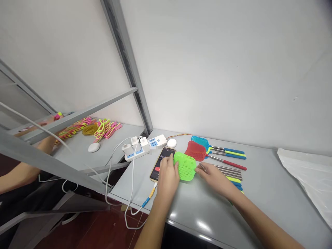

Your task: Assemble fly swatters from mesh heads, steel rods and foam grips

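Note:
A bright green fly swatter head is held between my two hands, just above the grey table. My left hand grips its left edge, thumb on the mesh and fingers closed. At the swatter's narrow neck, my right hand pinches the end of a metal rod; whether rod and neck are joined is hidden by the fingers. Behind lie a red fly swatter and blue fly swatters with telescopic shafts. Several bare metal shafts and coloured handles lie beyond my right hand.
A phone with a charging cable lies beside my left hand. Behind it are a power strip and a white round device. White plastic sheeting lies far right. Past the metal frame, another person's arm and colourful cord bundles show.

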Demonstrator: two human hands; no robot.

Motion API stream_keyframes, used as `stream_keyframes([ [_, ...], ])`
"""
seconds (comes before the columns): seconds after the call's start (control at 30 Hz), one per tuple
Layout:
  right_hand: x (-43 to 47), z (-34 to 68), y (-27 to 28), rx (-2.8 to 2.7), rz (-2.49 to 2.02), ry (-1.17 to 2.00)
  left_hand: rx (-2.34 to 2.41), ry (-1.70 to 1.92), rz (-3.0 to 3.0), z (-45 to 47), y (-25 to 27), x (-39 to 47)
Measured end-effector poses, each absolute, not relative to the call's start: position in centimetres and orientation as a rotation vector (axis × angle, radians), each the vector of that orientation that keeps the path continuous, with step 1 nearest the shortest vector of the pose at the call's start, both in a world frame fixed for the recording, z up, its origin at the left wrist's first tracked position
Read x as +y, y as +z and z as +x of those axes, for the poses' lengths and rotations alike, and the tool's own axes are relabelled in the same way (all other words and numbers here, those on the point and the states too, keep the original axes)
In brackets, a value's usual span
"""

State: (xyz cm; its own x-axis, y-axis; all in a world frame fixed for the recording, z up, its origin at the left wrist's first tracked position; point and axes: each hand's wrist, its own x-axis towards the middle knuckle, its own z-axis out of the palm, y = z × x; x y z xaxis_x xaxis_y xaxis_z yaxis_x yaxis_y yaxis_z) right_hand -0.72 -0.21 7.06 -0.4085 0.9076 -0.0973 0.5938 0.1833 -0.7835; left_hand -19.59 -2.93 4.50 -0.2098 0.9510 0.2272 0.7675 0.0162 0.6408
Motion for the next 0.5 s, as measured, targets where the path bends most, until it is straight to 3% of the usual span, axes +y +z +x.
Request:
stream_keyframes([
  [0.1, 0.3, -0.7, 6.2, -2.068, -1.469, 1.067, 2.162, 0.968, 2.017, -18.4, 3.8, -4.0],
  [0.27, 0.2, -1.1, 5.3, -2.085, -1.529, 1.015, 1.949, 0.788, 2.351, -17.0, 2.5, -5.5],
  [0.5, -0.5, -1.4, 5.2, -2.178, -1.612, 0.815, 1.865, 0.661, 2.438, -16.6, 1.3, -5.2],
])
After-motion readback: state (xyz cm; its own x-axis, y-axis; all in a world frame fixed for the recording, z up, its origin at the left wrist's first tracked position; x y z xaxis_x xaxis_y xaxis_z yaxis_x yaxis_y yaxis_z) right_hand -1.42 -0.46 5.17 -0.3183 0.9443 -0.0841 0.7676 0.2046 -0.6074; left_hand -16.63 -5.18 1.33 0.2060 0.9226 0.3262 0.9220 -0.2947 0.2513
